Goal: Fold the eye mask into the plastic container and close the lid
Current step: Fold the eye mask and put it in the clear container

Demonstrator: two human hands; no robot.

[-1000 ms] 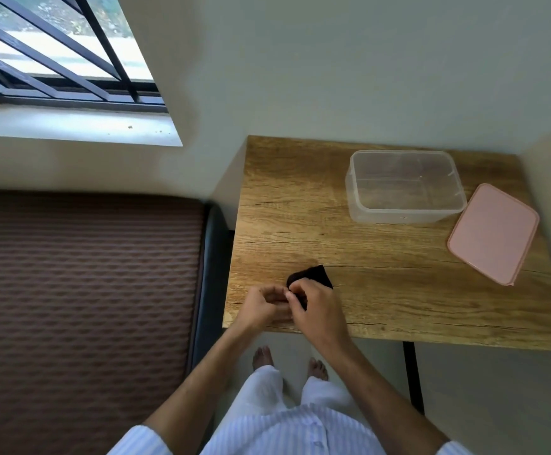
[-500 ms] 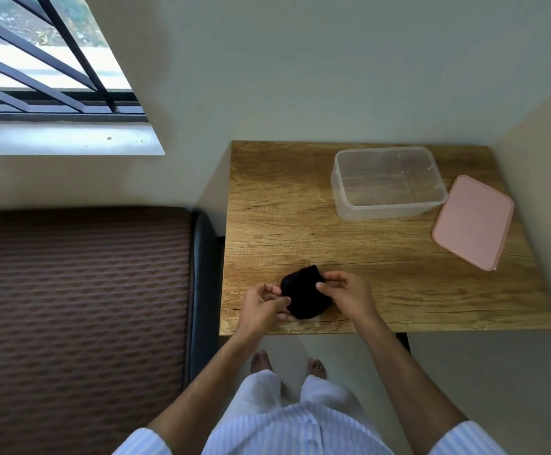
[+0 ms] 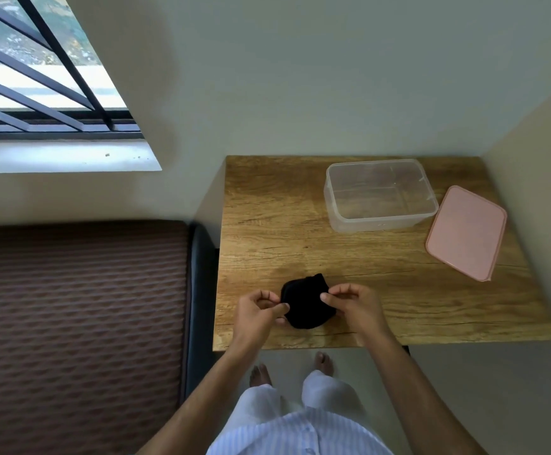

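Counter (image 3: pixel 399 290): wood-grain top, set into a wall corner, its near edge toward the person. Eye mask (image 3: pixel 307 302): black fabric, bunched into a compact rounded shape, lying close to the near edge of the counter and toward its left side. Left hand (image 3: pixel 257 310): at the left side of the mask, thumb and forefinger pinched shut on the fabric's left edge, remaining fingers curled. Right hand (image 3: pixel 354 305): at the right side of the mask, fingertips pinched on its right edge, remaining fingers curled above. Plastic container (image 3: pixel 381 195): clear, rectangular, upright and open, nothing visible inside, standing near the far edge of the counter toward the right, well apart from the mask. Lid (image 3: pixel 466 232): pink, rectangular with rounded corners, lying flat on the counter just beside the container's right side, near the right edge, turned at an angle to the container. Bed (image 3: pixel 77 323): brown textured surface with a dark border, directly left of the counter. Window (image 3: pixel 38 77): dark bars, pale sill below, upper left. Person: pale striped shirt, white trousers, bare feet visible on the floor below the near edge of the counter.
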